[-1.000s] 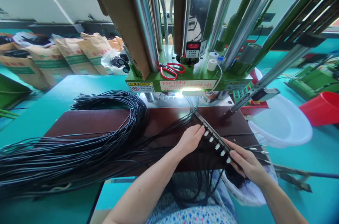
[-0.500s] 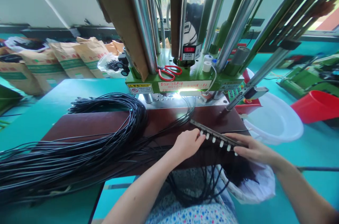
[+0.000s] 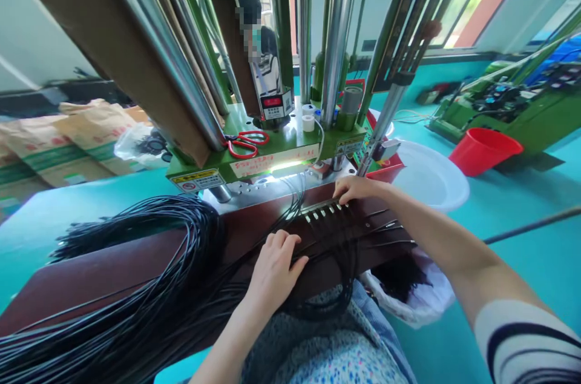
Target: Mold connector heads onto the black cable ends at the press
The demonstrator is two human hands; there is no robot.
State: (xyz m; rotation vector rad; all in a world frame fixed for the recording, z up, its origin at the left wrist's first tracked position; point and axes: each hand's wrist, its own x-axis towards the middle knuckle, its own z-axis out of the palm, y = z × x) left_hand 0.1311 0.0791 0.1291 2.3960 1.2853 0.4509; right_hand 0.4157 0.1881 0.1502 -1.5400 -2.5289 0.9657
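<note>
A dark metal fixture bar (image 3: 323,212) with several white connector ends lies on the brown board (image 3: 113,269), close to the lit opening of the green press machine (image 3: 254,160). My right hand (image 3: 356,189) reaches forward and rests on the bar's far right end, fingers curled over it. My left hand (image 3: 275,269) lies on the black cables (image 3: 149,287) nearer to me, fingers bent and pressing them down. The cables run from the bar across the board and fan out to the left in a thick bundle.
Red scissors (image 3: 245,143) lie on the machine's green deck beside white tape rolls (image 3: 308,122). A white basin (image 3: 429,175) and a red bucket (image 3: 483,151) stand at the right. A white bag (image 3: 408,293) with black parts hangs by my right knee. Paper sacks (image 3: 59,142) stand at the left.
My right hand has pushed the fixture bar forward toward the press opening. My left hand let go of the bar and dropped back onto the cables. The view swung left and closer.
</note>
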